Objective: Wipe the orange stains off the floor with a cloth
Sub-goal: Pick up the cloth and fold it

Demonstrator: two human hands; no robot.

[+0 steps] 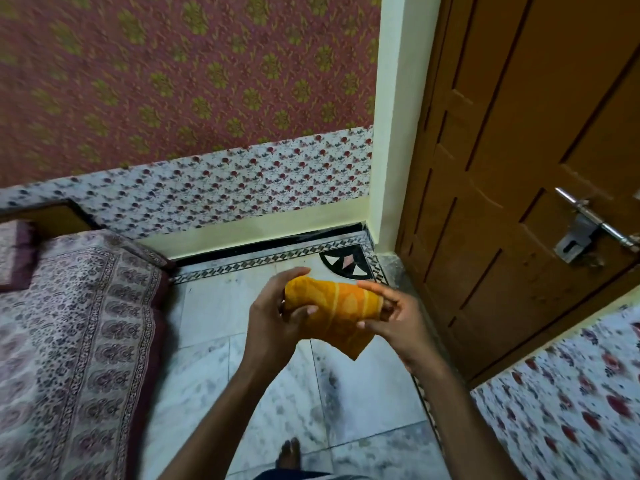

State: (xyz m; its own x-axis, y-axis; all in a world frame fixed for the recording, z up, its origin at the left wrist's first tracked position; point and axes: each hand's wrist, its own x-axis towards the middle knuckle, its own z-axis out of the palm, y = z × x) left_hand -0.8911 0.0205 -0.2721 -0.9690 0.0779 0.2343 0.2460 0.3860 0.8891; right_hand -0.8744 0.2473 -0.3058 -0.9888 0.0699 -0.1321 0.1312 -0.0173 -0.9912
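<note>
Orange cloth (332,313) bunched, hands (277,317) covering ends

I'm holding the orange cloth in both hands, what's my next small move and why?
Probably crouch and lower the orange cloth toward the marble floor. Both the left hand and right hand hold it bunched in the air, well above the tiles; no stain shows clearly yet.

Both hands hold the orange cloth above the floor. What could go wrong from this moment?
The cloth is held in the air between the left hand and right hand; one corner hangs loose, so it may unfold. No orange stains show on the marble floor, so they might be missed. The wooden door stands close beside the person.
</note>
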